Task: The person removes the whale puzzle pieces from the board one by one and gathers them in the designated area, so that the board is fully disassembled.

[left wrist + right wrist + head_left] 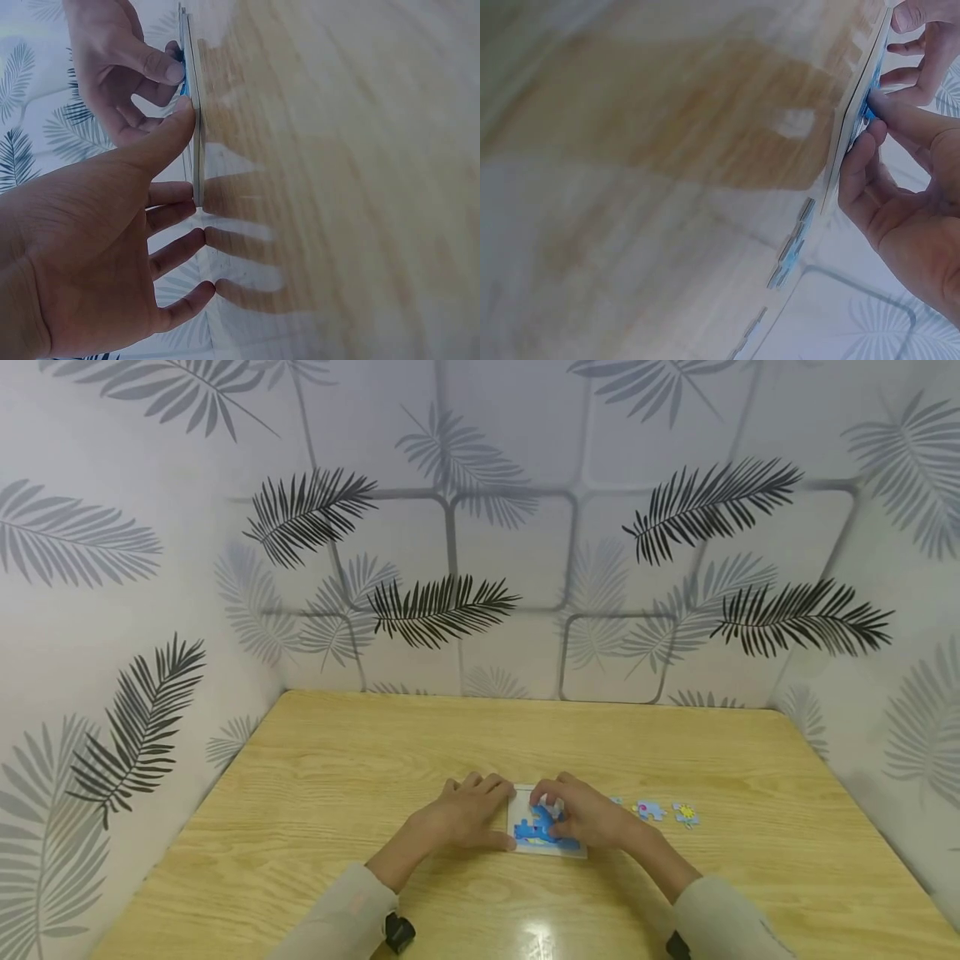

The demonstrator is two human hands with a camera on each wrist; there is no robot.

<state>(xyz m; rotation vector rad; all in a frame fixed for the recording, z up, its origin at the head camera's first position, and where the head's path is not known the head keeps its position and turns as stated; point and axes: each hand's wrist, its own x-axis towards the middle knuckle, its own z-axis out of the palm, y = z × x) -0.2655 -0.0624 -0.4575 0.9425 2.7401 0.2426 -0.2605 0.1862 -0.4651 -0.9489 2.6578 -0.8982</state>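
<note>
Lying flat near the middle of the yellow wood-grain table (pixel 360 752), a thin rectangular puzzle board with a white base (pixel 520 803) is holding joined blue pieces (pixel 531 830). The right hand (pixel 596 817) is pinching a small blue piece (pixel 871 111) between thumb and fingers over the board. The left hand (pixel 468 817), fingers spread wide, is touching the board's left edge. Beyond the right hand, a pale-blue jigsaw piece (pixel 650 810) and one bearing a yellow sun (pixel 686 813) are lying loose. White leaf-patterned wallpaper (pixel 510 656) is rising behind.
</note>
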